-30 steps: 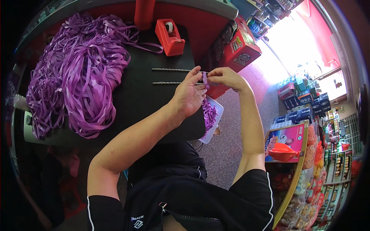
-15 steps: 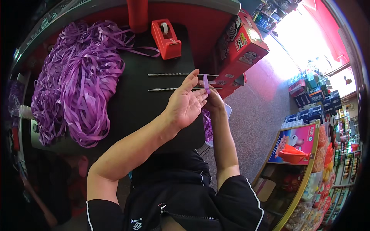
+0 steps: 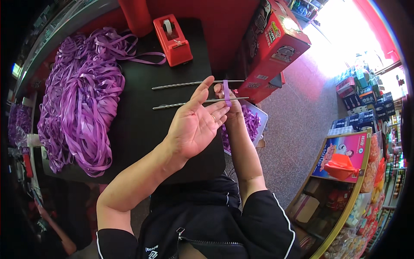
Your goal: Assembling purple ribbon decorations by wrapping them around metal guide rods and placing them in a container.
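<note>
Two long metal rods with spiral grooves, like drill bits [image 3: 177, 86], extend side by side over the dark table. Near their right ends a purple ribbon [image 3: 226, 91] spans both rods. My left hand [image 3: 194, 118] is palm up with its fingers stretched out, the fingertips touching or very near the lower end of the ribbon. Behind the ribbon is my right hand [image 3: 233, 105], its fingers curled and pinching at the ribbon; part of that grip is hidden. A large tangled heap of purple ribbon [image 3: 82, 103] lies on the left of the table.
A red tape dispenser [image 3: 173, 41] stands at the table's far side. Beyond my right hand is a red carton [image 3: 280, 47]. A pale plastic bin [image 3: 262, 125] of purple ribbon pieces sits below the table's right edge. At right stands a gold-edged display case [image 3: 345, 207].
The view has shifted, and more of the bin shows beside my right forearm. Both hands remain at the ribbon, and the ribbon still spans the rods.
</note>
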The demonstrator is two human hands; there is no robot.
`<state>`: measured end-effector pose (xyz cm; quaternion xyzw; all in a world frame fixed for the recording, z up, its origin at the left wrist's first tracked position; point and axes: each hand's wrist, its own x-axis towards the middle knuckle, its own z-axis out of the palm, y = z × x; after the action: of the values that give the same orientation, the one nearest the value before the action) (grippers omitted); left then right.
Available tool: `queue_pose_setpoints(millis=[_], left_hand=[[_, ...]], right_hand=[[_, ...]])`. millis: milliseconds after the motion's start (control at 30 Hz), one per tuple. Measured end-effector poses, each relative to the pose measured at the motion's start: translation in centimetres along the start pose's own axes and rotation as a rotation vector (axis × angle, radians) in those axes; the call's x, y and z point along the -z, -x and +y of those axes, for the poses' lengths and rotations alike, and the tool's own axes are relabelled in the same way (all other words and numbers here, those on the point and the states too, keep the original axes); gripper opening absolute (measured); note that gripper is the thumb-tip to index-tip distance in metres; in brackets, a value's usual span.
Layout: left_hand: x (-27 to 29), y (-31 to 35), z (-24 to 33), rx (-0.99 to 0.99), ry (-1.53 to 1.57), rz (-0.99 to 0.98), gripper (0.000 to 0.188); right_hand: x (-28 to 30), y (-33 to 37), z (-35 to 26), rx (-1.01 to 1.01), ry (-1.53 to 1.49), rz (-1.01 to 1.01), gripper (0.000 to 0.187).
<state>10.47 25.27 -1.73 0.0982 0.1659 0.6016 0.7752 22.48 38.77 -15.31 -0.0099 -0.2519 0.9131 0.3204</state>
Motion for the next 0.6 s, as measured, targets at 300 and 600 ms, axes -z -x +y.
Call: queue_pose_setpoints(millis=[300,600], left_hand=[[-0.1,0.1,0.1,0.007,0.002,-0.018,0.057],[-0.1,0.0,0.1,0.012,0.022,-0.022,0.060]], right_hand=[[-0.1,0.3,-0.5,-0.007,0.058,0.008,0.027],[-0.6,1.6,-4.3,-0.174,0.173,0.069,0.017]])
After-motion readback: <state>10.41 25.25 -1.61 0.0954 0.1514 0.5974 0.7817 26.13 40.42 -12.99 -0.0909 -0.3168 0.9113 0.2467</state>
